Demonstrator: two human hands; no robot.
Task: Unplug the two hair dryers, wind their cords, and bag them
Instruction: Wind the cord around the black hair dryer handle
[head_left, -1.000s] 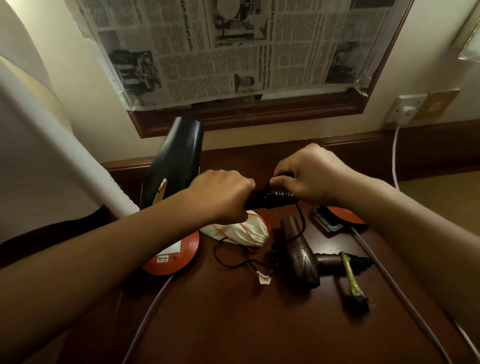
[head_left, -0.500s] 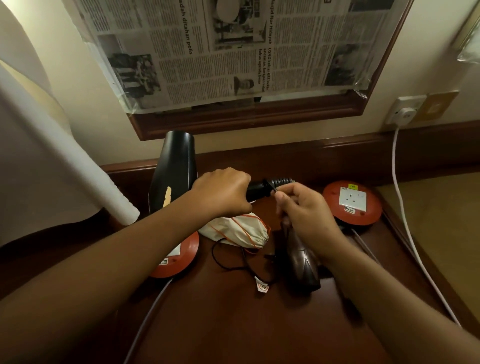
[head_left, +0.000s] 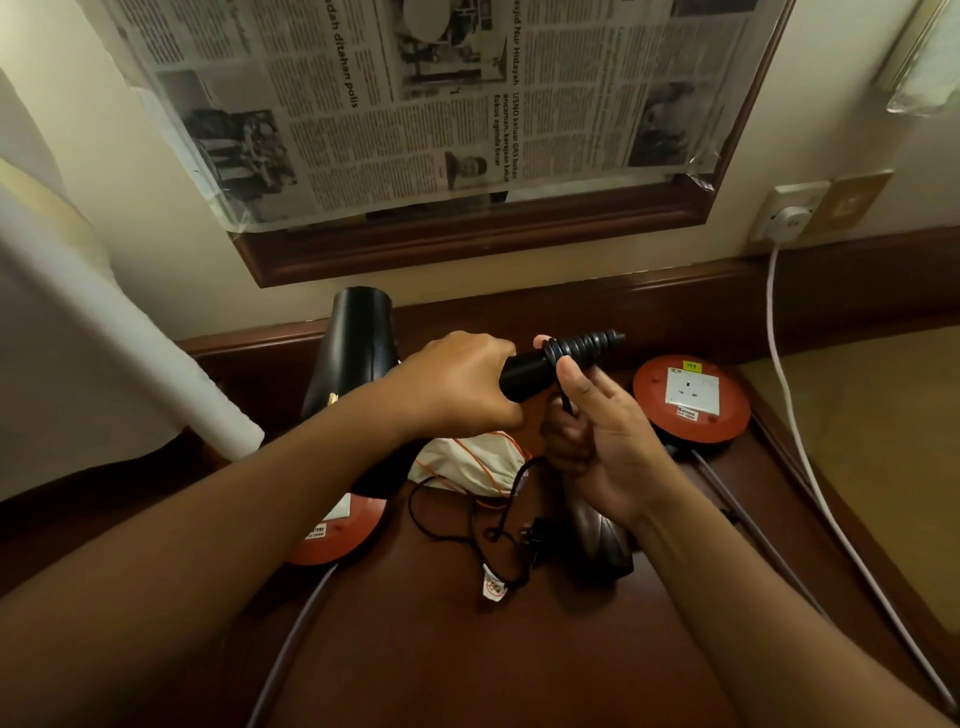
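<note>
My left hand (head_left: 462, 387) grips the handle of a black hair dryer (head_left: 358, 353), held above the wooden table with its barrel pointing away. My right hand (head_left: 597, 436) pinches the dryer's thin black cord (head_left: 467, 525) just under the handle's ribbed end, where a turn of cord lies around the handle. The rest of the cord hangs down in loose loops to its plug (head_left: 537, 535) on the table. A second, brown hair dryer (head_left: 597, 540) lies on the table under my right wrist. A cream drawstring bag (head_left: 467, 462) with orange cord lies below the black dryer.
Two red round extension-socket units sit on the table, one at the left (head_left: 337, 535) and one at the right (head_left: 691, 400), each with a grey cable. A white cable (head_left: 779, 332) runs from a wall socket (head_left: 789, 213). A newspaper-covered frame (head_left: 441, 104) hangs on the wall.
My right hand came off the handle's ribbed end and dropped below it, now pinching the cord. The black dryer tilted so its handle points right. The view shifted, uncovering the right socket unit.
</note>
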